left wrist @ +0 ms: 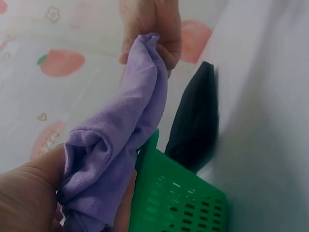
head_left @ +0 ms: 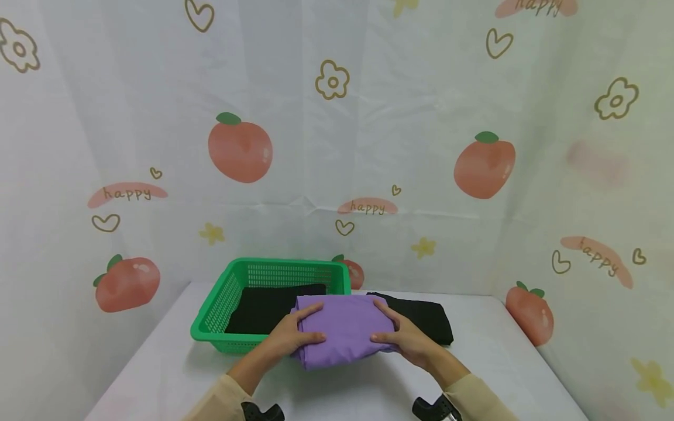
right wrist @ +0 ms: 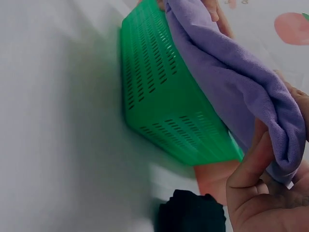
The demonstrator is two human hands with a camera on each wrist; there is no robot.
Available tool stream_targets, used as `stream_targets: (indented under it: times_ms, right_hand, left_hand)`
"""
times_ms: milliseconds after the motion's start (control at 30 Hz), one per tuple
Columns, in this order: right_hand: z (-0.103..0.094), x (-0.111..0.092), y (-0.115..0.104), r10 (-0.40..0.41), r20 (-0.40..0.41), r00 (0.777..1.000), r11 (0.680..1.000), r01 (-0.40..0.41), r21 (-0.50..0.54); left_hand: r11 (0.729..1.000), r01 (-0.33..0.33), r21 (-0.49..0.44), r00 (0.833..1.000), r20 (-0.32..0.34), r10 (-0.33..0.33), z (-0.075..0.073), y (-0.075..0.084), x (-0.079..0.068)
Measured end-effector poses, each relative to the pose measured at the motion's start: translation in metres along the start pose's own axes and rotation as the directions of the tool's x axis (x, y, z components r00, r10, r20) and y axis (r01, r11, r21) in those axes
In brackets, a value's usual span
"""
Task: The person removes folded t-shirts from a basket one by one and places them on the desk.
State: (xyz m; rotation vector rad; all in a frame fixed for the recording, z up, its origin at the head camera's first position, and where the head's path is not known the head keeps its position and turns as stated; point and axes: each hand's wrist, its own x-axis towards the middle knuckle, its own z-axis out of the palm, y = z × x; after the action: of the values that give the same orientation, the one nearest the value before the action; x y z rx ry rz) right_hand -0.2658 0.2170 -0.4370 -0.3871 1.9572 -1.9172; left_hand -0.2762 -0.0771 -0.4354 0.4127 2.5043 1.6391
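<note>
A folded purple cloth (head_left: 347,333) is held up above the table between both hands. My left hand (head_left: 288,334) grips its left edge, thumb and a finger on the near face. On the opposite edge my right hand (head_left: 413,344) pinches the folded layers; in the right wrist view its fingers (right wrist: 256,157) curl under the cloth (right wrist: 231,72). Behind and to the left stands a green basket (head_left: 210,318) with a folded black cloth (head_left: 258,307) inside. A second black cloth (head_left: 421,318) lies on the table right of the basket, partly hidden by the purple one.
The white table (head_left: 495,362) reaches back to a curtain (head_left: 411,117) printed with peaches, hearts and flowers. The basket's near right corner is covered by the purple cloth in the head view. A black wrist device (head_left: 436,408) sits at each sleeve.
</note>
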Motion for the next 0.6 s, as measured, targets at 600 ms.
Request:
stream_targets:
  times_ms: [600]
  right_hand:
    - [-0.035, -0.044, 0.008, -0.016, -0.037, 0.999, 0.998, 0.014, -0.057]
  left_hand:
    - [0.998, -0.048, -0.042, 0.996, 0.074, 0.051, 0.039, 0.018, -0.001]
